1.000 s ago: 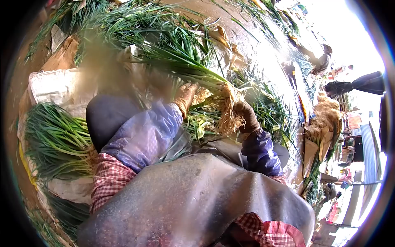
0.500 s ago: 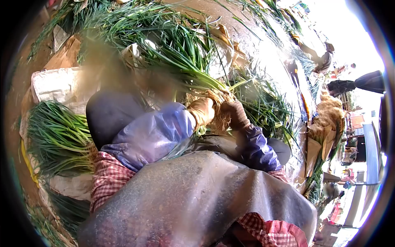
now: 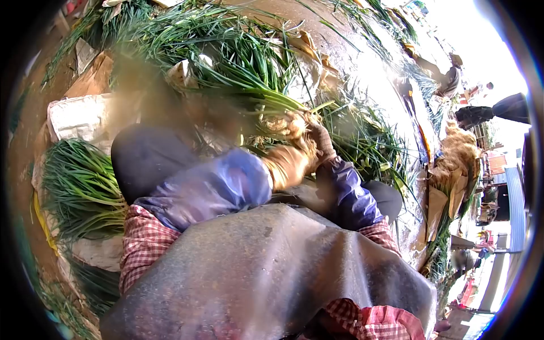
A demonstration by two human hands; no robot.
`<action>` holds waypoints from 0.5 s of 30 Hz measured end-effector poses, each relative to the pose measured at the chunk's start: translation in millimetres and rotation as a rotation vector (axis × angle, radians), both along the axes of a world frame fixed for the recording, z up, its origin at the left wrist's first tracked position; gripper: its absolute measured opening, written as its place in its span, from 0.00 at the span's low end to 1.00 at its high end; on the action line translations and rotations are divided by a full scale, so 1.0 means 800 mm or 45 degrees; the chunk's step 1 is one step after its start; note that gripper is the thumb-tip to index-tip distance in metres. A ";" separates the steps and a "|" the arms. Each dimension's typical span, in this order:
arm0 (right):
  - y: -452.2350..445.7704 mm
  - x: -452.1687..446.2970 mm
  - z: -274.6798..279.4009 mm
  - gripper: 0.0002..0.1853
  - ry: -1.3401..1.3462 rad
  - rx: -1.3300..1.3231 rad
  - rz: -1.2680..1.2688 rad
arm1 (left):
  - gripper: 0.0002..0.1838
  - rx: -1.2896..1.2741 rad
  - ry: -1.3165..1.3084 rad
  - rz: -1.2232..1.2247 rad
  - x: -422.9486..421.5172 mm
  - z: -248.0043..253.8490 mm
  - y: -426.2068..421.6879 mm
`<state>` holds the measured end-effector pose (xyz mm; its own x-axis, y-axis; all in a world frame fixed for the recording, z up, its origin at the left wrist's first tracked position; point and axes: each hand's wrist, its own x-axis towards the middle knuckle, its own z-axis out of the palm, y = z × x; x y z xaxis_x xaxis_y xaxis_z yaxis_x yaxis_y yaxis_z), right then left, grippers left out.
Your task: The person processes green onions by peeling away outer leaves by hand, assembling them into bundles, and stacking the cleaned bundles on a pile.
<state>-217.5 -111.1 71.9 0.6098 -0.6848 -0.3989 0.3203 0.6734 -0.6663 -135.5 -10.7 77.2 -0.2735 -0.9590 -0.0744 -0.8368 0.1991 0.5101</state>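
A bunch of spring onions (image 3: 277,97) lies in front of me, its green leaves pointing up and left and its pale roots (image 3: 292,124) toward my hands. My right hand (image 3: 322,141), in a brown glove, is closed round the root end. Just below the roots, my left hand (image 3: 287,165), in an orange-brown glove, is bent inward beside my right hand. Its fingers look curled, but blur hides what they hold. A smear on the lens covers part of the view left of the bunch.
A second pile of spring onions (image 3: 85,187) lies on sacking to my left. More green leaves (image 3: 368,141) are heaped at the right. A plastic apron (image 3: 243,272) covers my lap. Fibrous brown material (image 3: 453,153) stands farther right, near a person in dark clothing (image 3: 493,111).
My left hand has moved down and slightly right from the roots, toward my lap. My right hand has shifted a little upward and stays at the root end.
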 end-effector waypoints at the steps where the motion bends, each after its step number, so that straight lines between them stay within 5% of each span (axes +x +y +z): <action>1: -0.036 -0.009 -0.043 0.12 0.033 -0.011 0.083 | 0.13 -0.206 0.226 -0.351 -0.016 0.015 0.018; 2: -0.071 -0.018 -0.085 0.11 0.065 -0.021 0.168 | 0.15 -0.098 0.052 -0.542 -0.053 0.019 0.026; 3: -0.047 0.000 -0.042 0.09 0.271 -0.127 0.028 | 0.18 0.007 -0.134 -0.729 -0.079 0.019 0.027; 4: -0.085 -0.001 -0.086 0.17 0.140 -0.180 0.007 | 0.18 -0.404 0.115 -0.621 -0.077 -0.023 0.022; 7: -0.032 -0.004 0.049 0.12 0.419 -0.234 -0.095 | 0.16 -0.321 0.470 -0.385 -0.032 -0.062 0.002; 9: -0.059 -0.031 0.048 0.12 0.257 -0.217 0.071 | 0.16 0.035 0.583 -0.090 -0.010 -0.083 -0.005; 10: -0.061 -0.040 0.058 0.12 0.186 -0.287 0.203 | 0.16 -0.080 0.450 -0.025 -0.004 -0.114 -0.010; 14: -0.070 -0.087 0.049 0.08 0.164 -0.161 0.144 | 0.15 0.035 0.998 0.059 0.006 -0.085 0.001; 15: -0.102 -0.121 -0.001 0.24 -0.124 -0.223 0.380 | 0.14 -0.231 0.897 0.097 0.006 -0.089 0.002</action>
<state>-314.2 -193.1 71.0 0.8227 -0.5236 -0.2212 0.1947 0.6252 -0.7558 -130.9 -8.8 6.2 -0.1297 -0.9579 0.2561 -0.3372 0.2855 0.8971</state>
